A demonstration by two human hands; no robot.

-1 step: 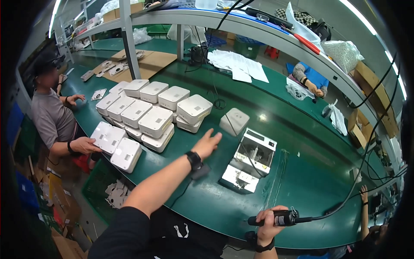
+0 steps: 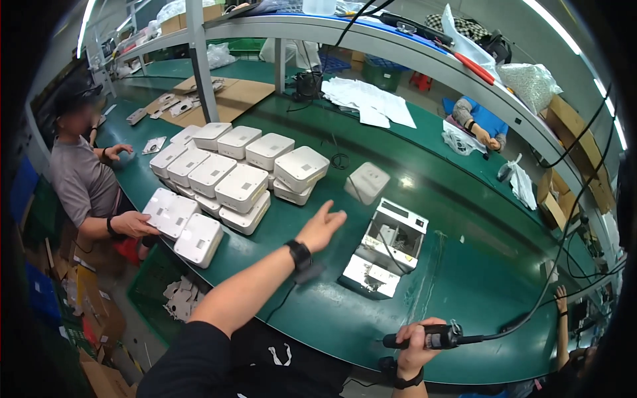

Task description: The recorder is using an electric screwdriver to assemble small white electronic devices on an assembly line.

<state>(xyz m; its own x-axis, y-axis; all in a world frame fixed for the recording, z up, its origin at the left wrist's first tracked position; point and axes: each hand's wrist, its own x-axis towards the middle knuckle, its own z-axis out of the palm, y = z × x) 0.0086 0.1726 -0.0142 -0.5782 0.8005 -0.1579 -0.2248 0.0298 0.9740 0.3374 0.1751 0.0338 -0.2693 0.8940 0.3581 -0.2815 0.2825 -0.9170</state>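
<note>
My right hand is closed round a black electric screwdriver with its cable running off to the right. My left hand holds nothing; its fingers are stretched out over the green bench. Just beyond those fingertips is a single white square box, apart from the hand. A small white and metal machine, like a screw feeder, stands to its right. Left of my hand, white boxes are stacked in rows. A co-worker's hand touches a white box at the near left edge, beside another white box.
A shelf frame spans the bench's far side, its post behind the stack. Black cables hang at right. White papers and cardboard lie farther back. A green crate stands below the left edge.
The single white box has shifted slightly right and away from me. My left hand has moved a little to the right. The right hand keeps its hold on the screwdriver.
</note>
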